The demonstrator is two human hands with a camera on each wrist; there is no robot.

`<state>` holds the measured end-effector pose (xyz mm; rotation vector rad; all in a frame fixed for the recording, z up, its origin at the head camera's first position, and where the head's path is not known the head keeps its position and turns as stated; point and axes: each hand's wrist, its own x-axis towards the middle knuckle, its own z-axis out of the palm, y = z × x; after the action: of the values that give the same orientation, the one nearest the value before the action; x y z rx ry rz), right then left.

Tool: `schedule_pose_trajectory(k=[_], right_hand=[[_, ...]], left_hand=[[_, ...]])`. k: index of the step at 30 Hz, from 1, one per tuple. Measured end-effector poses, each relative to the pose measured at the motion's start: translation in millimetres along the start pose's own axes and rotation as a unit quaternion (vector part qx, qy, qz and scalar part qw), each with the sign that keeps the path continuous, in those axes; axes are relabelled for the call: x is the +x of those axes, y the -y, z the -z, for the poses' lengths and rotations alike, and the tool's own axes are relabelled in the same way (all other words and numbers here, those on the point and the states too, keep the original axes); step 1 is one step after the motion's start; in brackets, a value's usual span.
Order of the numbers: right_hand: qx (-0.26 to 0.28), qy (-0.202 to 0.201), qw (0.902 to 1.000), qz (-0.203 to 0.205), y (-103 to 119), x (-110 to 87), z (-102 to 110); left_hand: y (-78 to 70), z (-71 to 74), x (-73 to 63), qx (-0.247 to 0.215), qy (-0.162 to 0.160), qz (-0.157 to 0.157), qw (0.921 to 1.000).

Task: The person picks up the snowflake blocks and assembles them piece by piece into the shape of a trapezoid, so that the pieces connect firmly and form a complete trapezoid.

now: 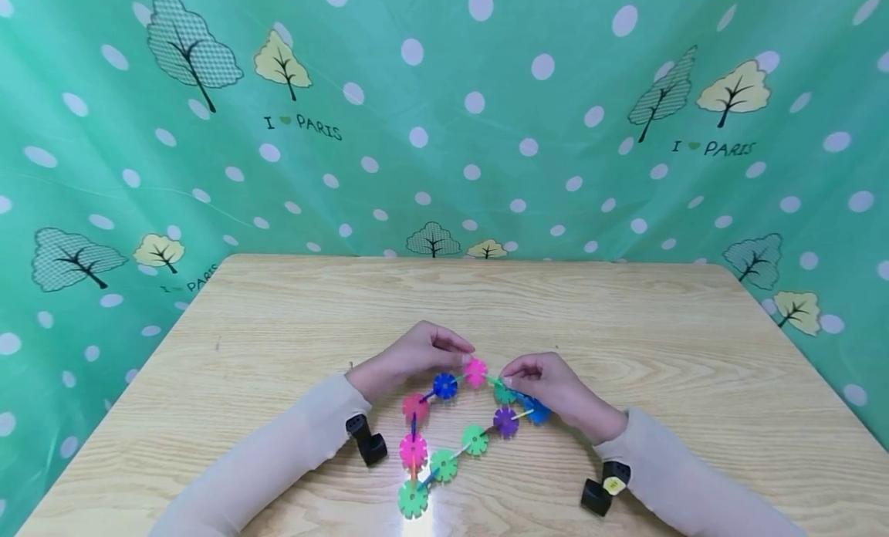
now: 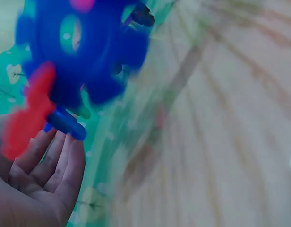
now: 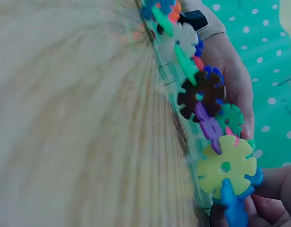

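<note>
A chain of interlocking plastic discs lies in a loop before me, with discs joined edge-on between the flat ones. In the head view my left hand pinches the edge of a pink disc at the loop's far end. My right hand grips the chain at a teal disc, close to a blue disc. A purple disc and green discs run toward me. Up close in the left wrist view, a blurred blue disc hides the left fingertips. A yellow disc is beside the right fingers.
The wooden table carries the chain, and its far edge meets a green dotted cloth printed with trees. Black wrist cameras are strapped over both sleeves.
</note>
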<state>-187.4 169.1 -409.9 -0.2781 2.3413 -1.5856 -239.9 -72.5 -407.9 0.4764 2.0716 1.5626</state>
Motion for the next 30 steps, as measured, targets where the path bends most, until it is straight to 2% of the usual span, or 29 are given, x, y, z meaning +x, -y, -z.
schedule_pose_trajectory(k=[5,10,16,19,24,30], right_hand=[[0.045,-0.048,0.9978,-0.008,-1,-3.1,5],[0.091,-0.095,0.9911,-0.023,-2,-4.9,10],[0.113,-0.142,0.9825,-0.045,-6,-4.9,10],[0.125,-0.159,0.9777,-0.057,-6,-5.1,9],[0.139,-0.187,0.9700,-0.069,-6,-4.4,8],[0.159,-0.200,0.9645,-0.067,-4,-3.2,8]], left_hand=[[3.1,11.3,-16.0,-0.015,-0.059,-0.015,0.9981],[5.4,10.3,-39.1,-0.027,-0.097,-0.034,0.9944],[11.6,-4.8,-62.6,-0.041,-0.084,-0.010,0.9955],[13.6,-11.4,-69.7,-0.045,-0.072,-0.010,0.9963],[14.6,-18.2,-71.6,-0.038,-0.066,-0.014,0.9970],[13.8,-20.4,-67.8,-0.010,-0.078,-0.021,0.9967]])
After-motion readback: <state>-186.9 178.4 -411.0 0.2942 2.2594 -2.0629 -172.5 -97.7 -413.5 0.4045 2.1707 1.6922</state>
